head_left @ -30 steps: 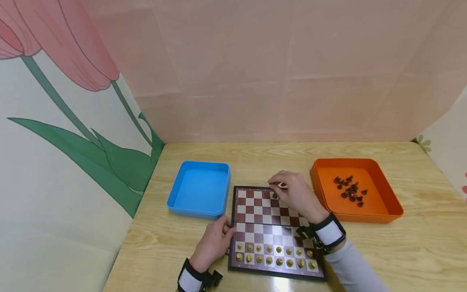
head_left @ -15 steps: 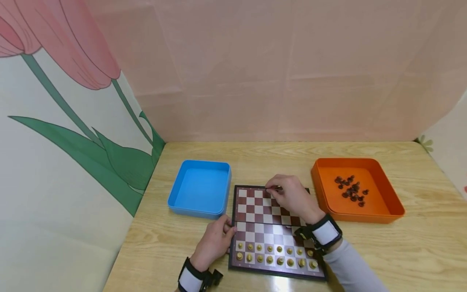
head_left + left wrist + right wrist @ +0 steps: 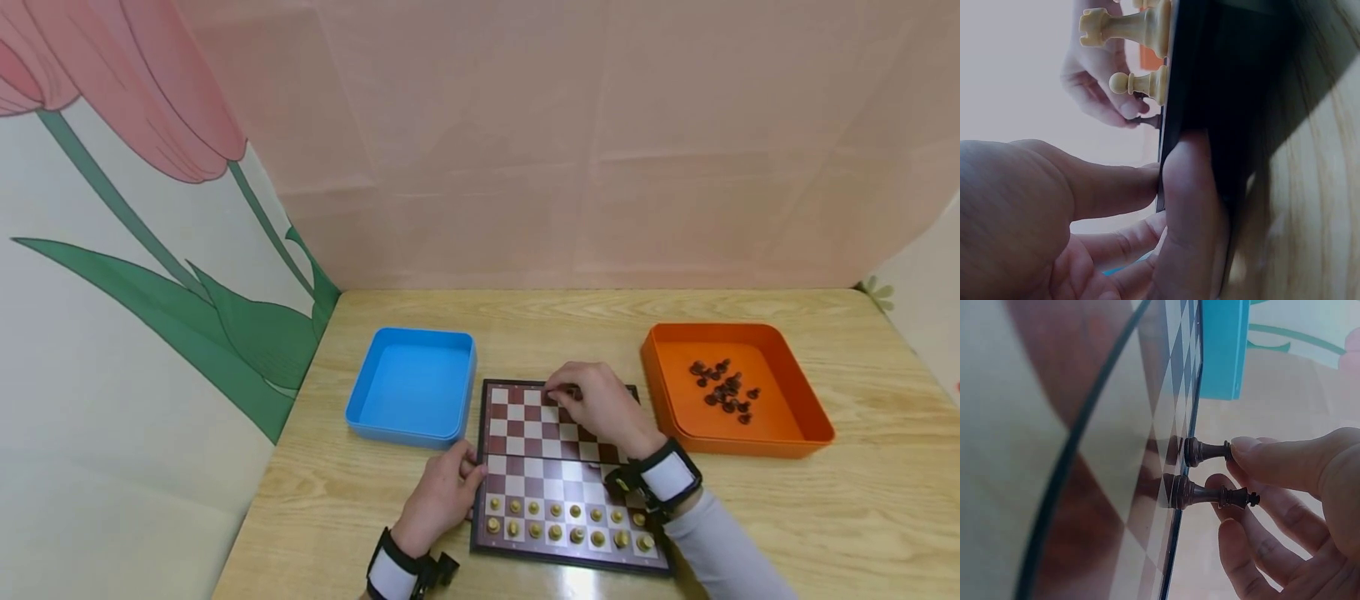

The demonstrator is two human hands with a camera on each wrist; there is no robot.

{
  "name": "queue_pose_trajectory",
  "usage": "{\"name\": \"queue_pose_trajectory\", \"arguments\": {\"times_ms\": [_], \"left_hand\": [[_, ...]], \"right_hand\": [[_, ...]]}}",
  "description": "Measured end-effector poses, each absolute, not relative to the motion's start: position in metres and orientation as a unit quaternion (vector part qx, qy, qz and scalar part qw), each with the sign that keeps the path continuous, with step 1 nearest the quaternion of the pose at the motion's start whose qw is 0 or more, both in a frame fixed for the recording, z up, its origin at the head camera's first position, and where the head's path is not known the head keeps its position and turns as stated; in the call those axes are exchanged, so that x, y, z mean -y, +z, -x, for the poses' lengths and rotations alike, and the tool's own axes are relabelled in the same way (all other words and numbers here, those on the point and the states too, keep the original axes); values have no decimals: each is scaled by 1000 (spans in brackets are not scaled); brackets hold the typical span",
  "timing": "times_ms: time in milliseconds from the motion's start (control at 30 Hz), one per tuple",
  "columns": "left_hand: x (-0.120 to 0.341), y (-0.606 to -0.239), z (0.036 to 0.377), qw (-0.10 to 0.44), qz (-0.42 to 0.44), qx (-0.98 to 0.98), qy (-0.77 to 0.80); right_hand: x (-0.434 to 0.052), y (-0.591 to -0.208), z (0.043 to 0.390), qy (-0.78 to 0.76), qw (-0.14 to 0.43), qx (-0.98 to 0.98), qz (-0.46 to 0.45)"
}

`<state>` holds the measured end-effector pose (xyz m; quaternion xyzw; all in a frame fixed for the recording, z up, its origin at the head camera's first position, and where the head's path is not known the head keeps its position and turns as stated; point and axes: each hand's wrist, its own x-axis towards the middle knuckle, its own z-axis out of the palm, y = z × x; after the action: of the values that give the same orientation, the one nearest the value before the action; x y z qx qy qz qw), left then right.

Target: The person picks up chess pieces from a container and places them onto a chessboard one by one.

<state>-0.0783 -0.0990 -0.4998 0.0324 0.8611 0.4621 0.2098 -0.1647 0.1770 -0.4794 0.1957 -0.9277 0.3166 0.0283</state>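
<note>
— What fills the scene, biggest first?

— A pale wood-grain counter [image 3: 862, 500], smooth and matte, backed by pink panels and a painted tulip wall. On it sit two square plastic trays with rounded corners: a blue tray [image 3: 411, 387] at left and an orange tray [image 3: 795, 417] at right, the latter holding a loose heap of small dark chess pieces [image 3: 722, 390].

— And between them?

— A folding chessboard [image 3: 525, 433], glossy, black-framed, checkered in reddish brown and cream, with a seam across its middle. Two rows of cream pieces [image 3: 566, 525] stand along its near edge.

— The hands?

— The left hand [image 3: 442, 497] grips the board's left rim, thumb on top and fingers curled against the dark edge, as the left wrist view shows. The right hand [image 3: 600, 406] hovers over the far rows, its fingertips [image 3: 1244, 450] pinching the top of a dark pawn [image 3: 1207, 450].

— How does that piece look?

— Turned, dark brown, slightly shiny, with a flared round base and a narrow stem. It stands upright on a square by the board's far edge. Just beside it stands a taller dark piece [image 3: 1210, 494] with a small crowned top, near the fingers; contact cannot be told.
</note>
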Motion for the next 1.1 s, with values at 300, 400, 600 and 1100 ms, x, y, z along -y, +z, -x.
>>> {"name": "queue_pose_trajectory", "arguments": {"times_ms": [300, 400, 600, 1100], "left_hand": [[100, -500, 78, 212, -32, -858, 466], [100, -500, 79, 211, -35, -857, 469], [100, -500, 79, 212, -36, -855, 472], [99, -499, 79, 214, -31, -855, 472]], "right_hand": [[-178, -480, 166, 328, 19, 923, -202], [-178, -481, 166, 332, 16, 921, -201], [-178, -482, 167, 341, 18, 918, -203], [-178, -483, 169, 340, 5, 920, -195]]}}
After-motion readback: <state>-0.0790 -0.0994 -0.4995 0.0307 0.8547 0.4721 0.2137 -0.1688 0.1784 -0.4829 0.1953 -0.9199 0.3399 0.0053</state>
